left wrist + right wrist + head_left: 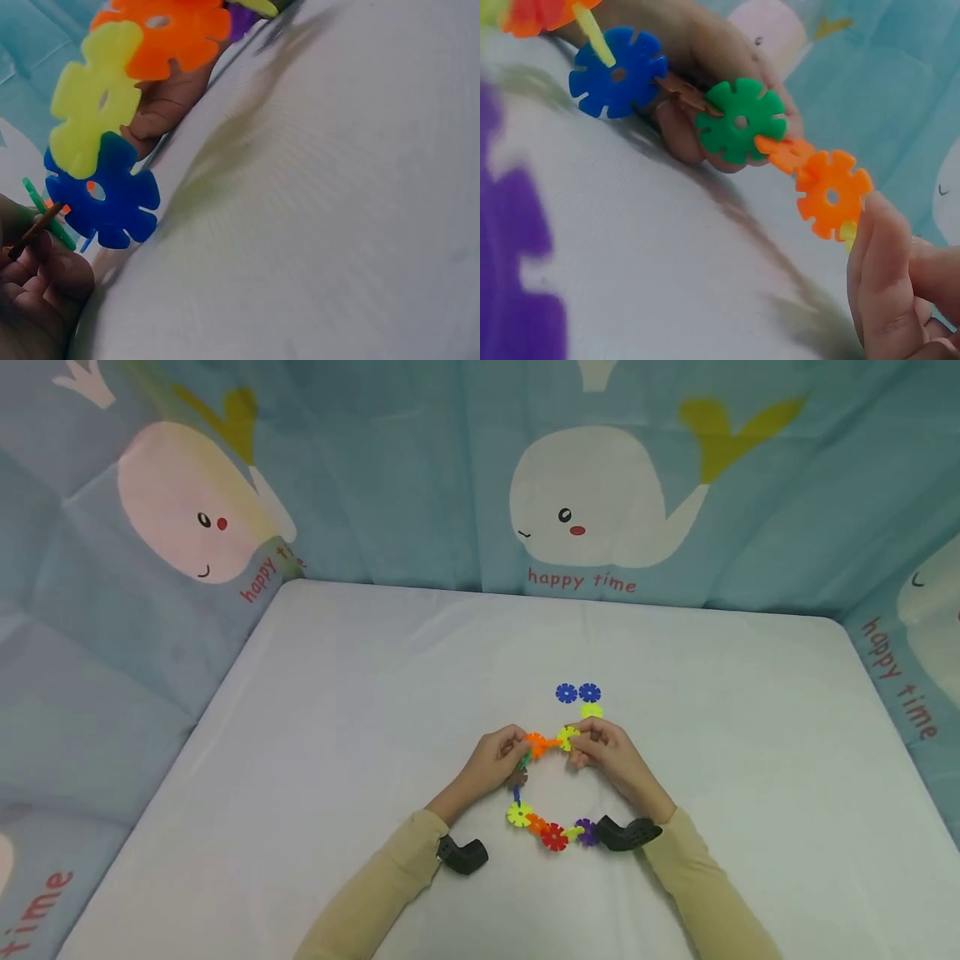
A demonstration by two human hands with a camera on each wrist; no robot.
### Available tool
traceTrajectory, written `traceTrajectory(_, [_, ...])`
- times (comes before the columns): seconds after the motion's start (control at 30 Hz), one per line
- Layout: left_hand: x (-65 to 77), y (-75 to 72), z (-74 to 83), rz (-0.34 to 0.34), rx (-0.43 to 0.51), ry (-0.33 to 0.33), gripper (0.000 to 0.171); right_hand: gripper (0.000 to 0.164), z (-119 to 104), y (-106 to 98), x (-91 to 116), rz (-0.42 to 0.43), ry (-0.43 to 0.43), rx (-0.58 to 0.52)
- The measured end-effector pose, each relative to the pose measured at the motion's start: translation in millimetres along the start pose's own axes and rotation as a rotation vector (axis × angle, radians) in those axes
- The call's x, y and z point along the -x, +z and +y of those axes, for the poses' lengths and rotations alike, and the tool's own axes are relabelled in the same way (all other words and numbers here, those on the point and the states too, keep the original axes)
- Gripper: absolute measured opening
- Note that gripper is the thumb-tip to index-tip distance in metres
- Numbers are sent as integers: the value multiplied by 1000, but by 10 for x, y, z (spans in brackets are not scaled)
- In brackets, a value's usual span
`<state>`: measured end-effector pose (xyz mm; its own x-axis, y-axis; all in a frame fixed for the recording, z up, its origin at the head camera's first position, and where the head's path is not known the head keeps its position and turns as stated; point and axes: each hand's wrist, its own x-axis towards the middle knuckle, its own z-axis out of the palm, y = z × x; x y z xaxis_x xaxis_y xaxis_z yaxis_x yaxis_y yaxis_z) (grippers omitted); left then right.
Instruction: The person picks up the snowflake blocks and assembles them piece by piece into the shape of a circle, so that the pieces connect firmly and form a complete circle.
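Observation:
A chain of slotted plastic snowflake discs hangs in a curve between and below both hands in the head view. My right hand (609, 750) pinches the yellow disc (567, 738) at its upper end, beside an orange disc (832, 195). On the other side, my left hand (497, 758) grips the chain around the green disc (741, 121) and the brown disc (686, 93). From there run a blue disc (105, 196), a yellow disc (96, 97), an orange disc (169, 34), a red disc (554, 837), and a purple disc (587, 832) near the right wrist.
Two loose blue discs (566, 693) lie side by side on the white table (390, 693), just beyond the right hand. A loose yellow disc (592, 711) is beside them, partly covered by the fingers. Whale-print curtains (405, 485) border the table.

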<state>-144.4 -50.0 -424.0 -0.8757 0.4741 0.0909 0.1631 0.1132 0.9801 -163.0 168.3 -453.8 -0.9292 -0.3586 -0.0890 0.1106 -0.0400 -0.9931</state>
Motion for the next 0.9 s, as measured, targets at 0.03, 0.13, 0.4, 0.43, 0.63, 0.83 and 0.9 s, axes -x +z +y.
traceTrajectory(0.03, [3,2,0,-2,-4,-5,11,22,4,-10,2,-15,6,-11])
traceTrajectory(0.13, [3,0,2,-6,-8,-14,11,19,4,-29,-1,-39,9,-38])
traceTrajectory(0.4, [18,15,-2,5,-46,-25,13,15,-1,10,33,-52,63,-95])
traceTrajectory(0.43, [22,20,-1,19,-54,-26,12,17,0,23,36,-45,53,-75])
traceTrajectory(0.63, [17,49,7,31,-124,-40,10,22,10,79,66,10,-85,55])
traceTrajectory(0.83, [3,18,-2,-36,-178,40,15,18,-166,193,102,-34,-258,372])
traceTrajectory(0.9, [11,6,-11,6,-145,23,15,21,-229,162,75,-3,-336,543])
